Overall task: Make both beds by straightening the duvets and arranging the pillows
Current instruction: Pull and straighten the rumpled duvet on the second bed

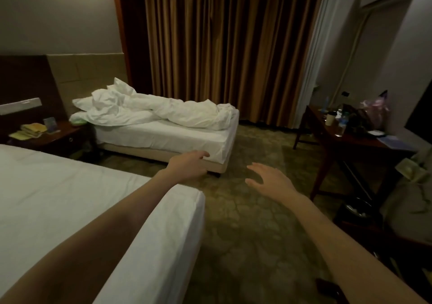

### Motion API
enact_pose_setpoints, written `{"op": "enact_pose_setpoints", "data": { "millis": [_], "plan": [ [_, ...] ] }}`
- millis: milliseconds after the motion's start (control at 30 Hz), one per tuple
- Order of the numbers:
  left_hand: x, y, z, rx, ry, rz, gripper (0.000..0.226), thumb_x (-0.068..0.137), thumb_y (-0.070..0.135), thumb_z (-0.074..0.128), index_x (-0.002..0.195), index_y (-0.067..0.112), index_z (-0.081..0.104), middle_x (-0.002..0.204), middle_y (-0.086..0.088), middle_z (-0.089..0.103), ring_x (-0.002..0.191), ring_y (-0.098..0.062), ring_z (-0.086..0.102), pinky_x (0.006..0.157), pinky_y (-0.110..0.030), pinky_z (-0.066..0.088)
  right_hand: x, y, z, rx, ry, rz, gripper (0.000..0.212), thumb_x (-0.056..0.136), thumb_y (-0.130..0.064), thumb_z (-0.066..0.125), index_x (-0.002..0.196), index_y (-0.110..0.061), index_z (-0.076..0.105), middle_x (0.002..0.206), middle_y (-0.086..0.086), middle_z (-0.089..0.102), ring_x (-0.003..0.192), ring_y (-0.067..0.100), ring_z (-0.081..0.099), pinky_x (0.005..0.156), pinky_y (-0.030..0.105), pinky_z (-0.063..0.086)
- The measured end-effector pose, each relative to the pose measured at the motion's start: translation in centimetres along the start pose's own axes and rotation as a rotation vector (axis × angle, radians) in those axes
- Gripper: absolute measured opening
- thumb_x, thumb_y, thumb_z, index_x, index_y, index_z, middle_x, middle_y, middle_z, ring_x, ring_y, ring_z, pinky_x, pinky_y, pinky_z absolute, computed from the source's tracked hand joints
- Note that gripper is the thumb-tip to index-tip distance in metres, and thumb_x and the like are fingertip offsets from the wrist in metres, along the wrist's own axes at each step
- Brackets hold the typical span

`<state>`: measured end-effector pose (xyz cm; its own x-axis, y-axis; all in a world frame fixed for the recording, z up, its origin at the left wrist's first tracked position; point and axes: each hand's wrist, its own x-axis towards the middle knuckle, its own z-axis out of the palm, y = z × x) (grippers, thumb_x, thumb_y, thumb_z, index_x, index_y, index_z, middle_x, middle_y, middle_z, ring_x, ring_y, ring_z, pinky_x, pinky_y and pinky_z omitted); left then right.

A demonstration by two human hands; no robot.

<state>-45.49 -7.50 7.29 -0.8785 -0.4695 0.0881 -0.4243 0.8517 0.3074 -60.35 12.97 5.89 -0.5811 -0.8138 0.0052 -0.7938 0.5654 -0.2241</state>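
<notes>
The far bed [163, 137] stands by the curtain with a white duvet [187, 114] bunched in a long crumpled roll along it. White pillows [93, 107] lie heaped at its head end on the left. The near bed [70, 198] fills the lower left, showing only a smooth white sheet. My left hand [187, 164] is stretched forward over the gap between the beds, fingers loosely bent, holding nothing. My right hand [271, 179] reaches out over the carpet with fingers spread and empty.
A dark nightstand [46, 137] with yellow papers sits between the bed heads. A wooden desk [350, 142] at the right carries a cup, bottles and bags. Brown curtains [222, 46] hang behind. Patterned carpet [245, 222] lies between beds and desk.
</notes>
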Motion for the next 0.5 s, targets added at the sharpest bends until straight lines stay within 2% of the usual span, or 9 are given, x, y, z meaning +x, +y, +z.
{"op": "enact_pose_setpoints", "data": {
  "millis": [233,500],
  "plan": [
    [15.1,-1.4,0.9,0.000,-0.049,-0.017,0.051,0.088,0.036,0.056,0.137,0.034,0.041,0.139,0.005,0.047,0.124,-0.017,0.047,0.098,-0.036,0.042,14.5,5.0,-0.6,0.028,-0.024,-0.048,0.058,0.096,-0.055,0.039,0.148,-0.031,0.029,0.156,-0.009,0.024,0.142,0.010,0.022,0.116,0.038,0.013],
    [33.6,-3.7,3.9,-0.013,0.000,-0.078,0.052,0.090,0.039,0.057,0.139,0.030,0.041,0.139,0.003,0.048,0.124,-0.017,0.047,0.099,-0.037,0.043,35.2,14.5,0.2,0.043,-0.047,-0.164,0.059,0.096,-0.056,0.039,0.147,-0.031,0.029,0.156,-0.009,0.025,0.142,0.011,0.023,0.116,0.039,0.014]
  ]
}}
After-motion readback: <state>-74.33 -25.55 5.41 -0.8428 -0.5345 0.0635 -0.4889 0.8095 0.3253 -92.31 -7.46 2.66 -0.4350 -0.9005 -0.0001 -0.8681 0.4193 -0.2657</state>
